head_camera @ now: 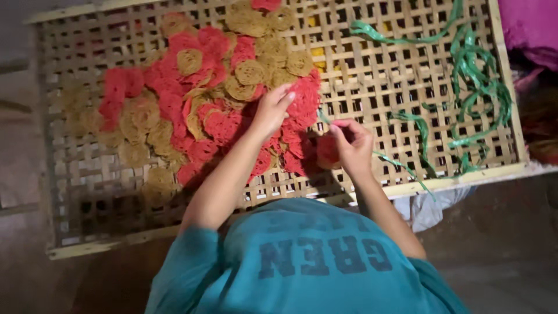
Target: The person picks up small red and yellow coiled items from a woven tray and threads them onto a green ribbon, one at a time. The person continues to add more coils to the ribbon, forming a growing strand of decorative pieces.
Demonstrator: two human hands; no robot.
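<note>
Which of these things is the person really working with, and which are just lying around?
In use:
left hand on the red lacy discs
right hand pinching a green strip against a red disc
woven bamboo tray

Lying about:
tan discs
loose green strips
pink cloth
white cloth

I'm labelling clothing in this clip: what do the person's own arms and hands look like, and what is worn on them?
Both arms are bare from above the elbow down, below the short sleeves of a teal T-shirt with dark block lettering across it. The left hand and the right hand wear no gloves. No rings, bracelets or watch can be made out; the dim light hides finer detail.
</note>
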